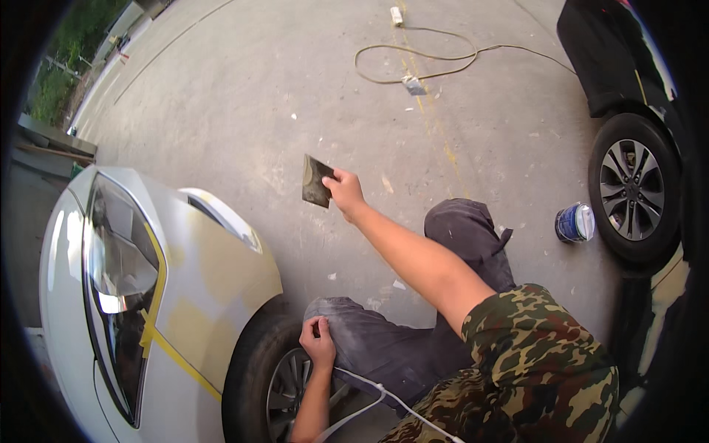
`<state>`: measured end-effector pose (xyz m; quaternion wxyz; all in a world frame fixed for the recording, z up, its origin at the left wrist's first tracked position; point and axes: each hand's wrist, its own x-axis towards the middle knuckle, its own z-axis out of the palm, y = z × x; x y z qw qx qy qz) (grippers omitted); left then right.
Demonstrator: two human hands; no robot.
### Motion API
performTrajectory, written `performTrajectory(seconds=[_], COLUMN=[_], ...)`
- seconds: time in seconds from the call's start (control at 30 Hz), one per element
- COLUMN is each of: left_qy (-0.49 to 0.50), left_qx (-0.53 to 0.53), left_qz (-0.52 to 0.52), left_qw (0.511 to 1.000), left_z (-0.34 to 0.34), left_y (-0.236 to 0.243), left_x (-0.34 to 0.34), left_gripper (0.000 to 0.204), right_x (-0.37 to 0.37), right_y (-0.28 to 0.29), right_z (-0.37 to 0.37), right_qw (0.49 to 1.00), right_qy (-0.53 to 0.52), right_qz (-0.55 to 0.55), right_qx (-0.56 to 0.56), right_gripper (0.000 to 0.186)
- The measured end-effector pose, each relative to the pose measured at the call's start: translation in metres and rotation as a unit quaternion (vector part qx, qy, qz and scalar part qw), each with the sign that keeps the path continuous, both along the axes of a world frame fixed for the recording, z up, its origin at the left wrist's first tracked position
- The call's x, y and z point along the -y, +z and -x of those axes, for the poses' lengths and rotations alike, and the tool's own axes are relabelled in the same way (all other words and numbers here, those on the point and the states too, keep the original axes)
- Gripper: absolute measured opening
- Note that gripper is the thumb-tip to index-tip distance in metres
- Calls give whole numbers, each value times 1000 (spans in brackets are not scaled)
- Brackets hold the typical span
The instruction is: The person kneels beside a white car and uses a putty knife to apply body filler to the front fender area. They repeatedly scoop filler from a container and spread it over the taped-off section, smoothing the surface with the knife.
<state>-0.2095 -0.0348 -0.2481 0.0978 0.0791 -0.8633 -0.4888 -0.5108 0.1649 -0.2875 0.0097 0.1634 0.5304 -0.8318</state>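
My right hand (345, 193) reaches out over the floor, thumb and fingers closed on the edge of a flat, dark rectangular plate (317, 181). An olive-grey smear runs along it; it resembles a putty spreader, but its exact kind is unclear. Resting by my bent knee, my left hand (317, 342) has its fingers curled against the thumb; whatever may be in them is hidden. To my left is a white car (199, 258), its front fender patched with dull yellow filler. Yellow masking tape (186, 362) lines the panel edge and headlight.
The car's front wheel (255, 376) stands close to my left hand. A white cord (380, 387) crosses my lap. At the right are a blue can (574, 224) and a dark car's wheel (632, 188). A cable (443, 57) loops across the concrete floor ahead.
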Motion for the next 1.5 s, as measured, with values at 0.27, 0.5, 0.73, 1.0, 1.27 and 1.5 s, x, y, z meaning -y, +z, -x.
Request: performTrajectory(seconds=[0.27, 0.5, 0.73, 1.0, 1.27, 1.5], left_qy=[-8, 28, -88, -48, 3, -49], left_qx=[40, 175, 157, 259, 307, 276], left_qz=[50, 117, 193, 286, 333, -21], left_qw=[998, 977, 965, 921, 892, 960], left_z=[37, 227, 525, 744, 786, 779], left_y=[12, -5, -167, -310, -346, -314], left_x=[-3, -158, -356, -523, -560, -517], left_gripper=[18, 27, 32, 72, 79, 39], right_x=[-149, -421, -539, -553, -554, -548], right_y=[41, -121, -317, -369, -360, -352], right_z=[-20, 81, 201, 231, 247, 248], right_qw=[992, 982, 971, 955, 946, 954], right_qy=[57, -25, -19, -21, -30, -39], right_qz=[107, 128, 97, 83, 111, 188], right_qx=[-15, 139, 216, 283, 305, 229], right_gripper=[23, 26, 23, 27, 28, 23])
